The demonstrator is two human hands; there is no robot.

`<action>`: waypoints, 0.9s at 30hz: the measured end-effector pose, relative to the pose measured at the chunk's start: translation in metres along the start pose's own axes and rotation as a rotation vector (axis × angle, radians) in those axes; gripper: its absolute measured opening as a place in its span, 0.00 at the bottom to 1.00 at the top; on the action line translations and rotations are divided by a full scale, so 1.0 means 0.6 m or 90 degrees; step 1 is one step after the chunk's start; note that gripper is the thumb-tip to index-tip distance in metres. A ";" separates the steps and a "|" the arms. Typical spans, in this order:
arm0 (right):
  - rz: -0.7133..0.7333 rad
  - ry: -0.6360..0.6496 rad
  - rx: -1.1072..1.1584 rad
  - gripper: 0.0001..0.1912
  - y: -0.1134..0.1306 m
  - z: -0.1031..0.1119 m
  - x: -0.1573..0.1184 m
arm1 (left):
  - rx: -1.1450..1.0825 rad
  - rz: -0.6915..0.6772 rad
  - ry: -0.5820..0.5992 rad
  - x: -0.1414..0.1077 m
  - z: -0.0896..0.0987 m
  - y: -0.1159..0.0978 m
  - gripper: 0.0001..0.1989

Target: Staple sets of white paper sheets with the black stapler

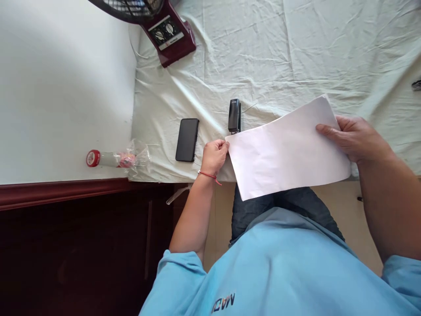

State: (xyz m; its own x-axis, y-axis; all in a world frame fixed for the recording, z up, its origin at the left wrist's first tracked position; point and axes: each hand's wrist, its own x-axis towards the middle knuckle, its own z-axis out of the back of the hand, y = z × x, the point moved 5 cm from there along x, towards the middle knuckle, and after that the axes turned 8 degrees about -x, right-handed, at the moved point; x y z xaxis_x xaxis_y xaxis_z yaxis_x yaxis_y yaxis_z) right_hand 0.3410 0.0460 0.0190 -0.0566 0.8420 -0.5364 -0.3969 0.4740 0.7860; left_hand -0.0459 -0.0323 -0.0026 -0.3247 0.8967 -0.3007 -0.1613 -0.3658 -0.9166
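Note:
White paper (286,153), apparently more than one sheet, is held up at a slant over the table's near edge. My left hand (215,156), with a red string on its wrist, pinches the paper's upper left corner. At the right end, my right hand (358,138) grips the paper with the thumb on top and the fingers hidden beneath. A black stapler (234,116) lies on the cloth just beyond the paper's left corner. To the left of the stapler lies a black phone (187,139), screen up.
A pale green cloth (263,57) covers the table. A dark red fan (171,37) stands at the back left. On the left, a red-capped bottle (108,159) with clear plastic wrap lies by the white surface. A small dark object (416,85) is at the right edge.

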 end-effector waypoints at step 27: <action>-0.031 -0.097 0.118 0.08 0.000 -0.001 0.008 | 0.039 -0.125 -0.150 0.051 -0.006 -0.014 0.18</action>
State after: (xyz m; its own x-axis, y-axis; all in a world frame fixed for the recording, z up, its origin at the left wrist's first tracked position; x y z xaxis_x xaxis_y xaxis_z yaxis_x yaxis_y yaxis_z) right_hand 0.3404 0.0498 0.0160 0.1029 0.8394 -0.5337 -0.2200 0.5425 0.8108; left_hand -0.0513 -0.0008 -0.0050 -0.4874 0.8721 -0.0435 -0.2961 -0.2120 -0.9313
